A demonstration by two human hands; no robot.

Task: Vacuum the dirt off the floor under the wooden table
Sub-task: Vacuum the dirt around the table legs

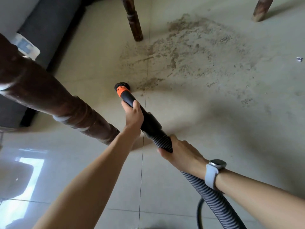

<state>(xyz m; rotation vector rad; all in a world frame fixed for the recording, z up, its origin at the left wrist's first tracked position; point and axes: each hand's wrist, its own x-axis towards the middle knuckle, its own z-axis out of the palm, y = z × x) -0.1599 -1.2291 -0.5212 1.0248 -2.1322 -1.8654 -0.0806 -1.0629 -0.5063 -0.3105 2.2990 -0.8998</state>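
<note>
Your left hand (133, 114) grips the vacuum nozzle (123, 91) mid-frame; your right hand (179, 152) grips the ribbed hose (212, 199) beside the dirt (189, 52).

Both bare forearms are stretched forward and down, the left hand (133, 115) being curled around the smooth black plastic vacuum wand (140, 111) and the right hand (179, 153), its wrist banded by a pale grey wristwatch (213, 171), being wrapped around the ribbed black flexible hose (212, 199) behind it.

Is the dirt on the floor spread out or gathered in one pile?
Spread out: the dirt lies thinly scattered across the floor beyond the nozzle.
</note>
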